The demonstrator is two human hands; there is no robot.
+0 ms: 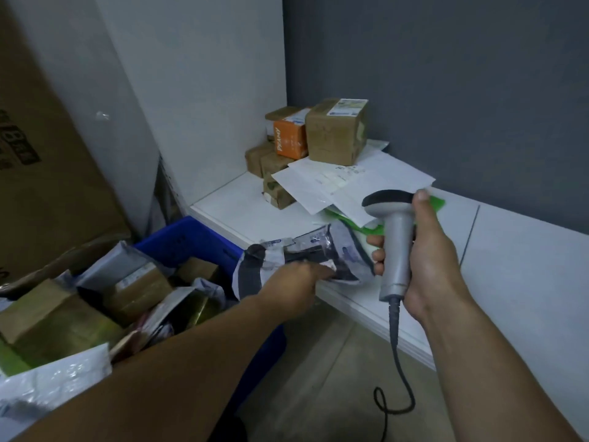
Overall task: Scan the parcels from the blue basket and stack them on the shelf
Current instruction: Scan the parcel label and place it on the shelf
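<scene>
My right hand (427,250) grips the handle of a grey barcode scanner (395,237), its dark head pointing left over the shelf. My left hand (293,282) holds a crumpled grey and white plastic parcel bag (306,260) at the front edge of the white shelf (510,250), just left of the scanner. The blue basket (191,237) stands at lower left, filled with several brown boxes and plastic mailers. On the shelf lie white envelopes (344,183) over green mailers, with brown boxes (338,135) and an orange box (290,138) stacked in the back corner.
A large cardboard box (47,154) leans against the wall on the left. The scanner's black cable (398,362) hangs down and loops over the tiled floor. A dark grey wall backs the shelf; a white panel closes its left side.
</scene>
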